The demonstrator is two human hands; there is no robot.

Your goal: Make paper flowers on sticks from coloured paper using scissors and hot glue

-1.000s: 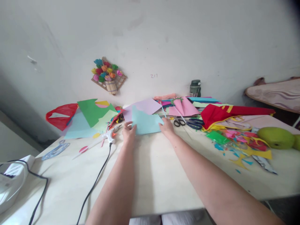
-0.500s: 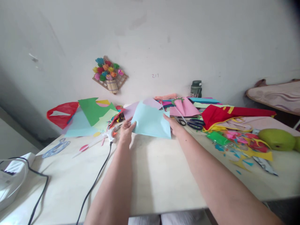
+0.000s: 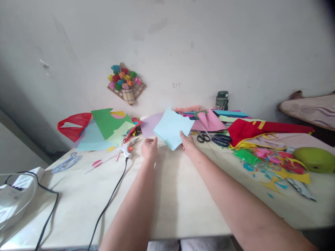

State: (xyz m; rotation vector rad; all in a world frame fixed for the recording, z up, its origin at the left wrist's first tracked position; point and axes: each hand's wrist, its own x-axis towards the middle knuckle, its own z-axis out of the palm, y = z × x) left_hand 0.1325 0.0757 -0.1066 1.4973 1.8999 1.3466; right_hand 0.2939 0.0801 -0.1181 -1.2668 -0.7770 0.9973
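Note:
A light blue sheet of paper (image 3: 172, 127) is held up over the table, turned so that one corner points down toward me. My right hand (image 3: 187, 143) grips its lower right edge, thumb on top and fingers underneath. Just below the sheet's left corner is my left hand (image 3: 149, 148), its fingers curled in and nothing visible in them. To the left of that hand lies a white glue gun (image 3: 126, 150) with a black cord. Black-handled scissors (image 3: 203, 137) and a dark blue-handled pair (image 3: 221, 140) rest beyond my right hand.
Green paper (image 3: 108, 123), a red bag (image 3: 74, 126) and lilac paper (image 3: 151, 124) lie at the back. Red cloth (image 3: 243, 130), paper scraps (image 3: 274, 174) and a green fruit (image 3: 314, 159) are on the right. A power strip (image 3: 23, 195) with cords sits at left.
The blue sheet has turned from lying square between both hands to standing on a corner. My left hand has let go of its left edge and curled; my right hand still holds it.

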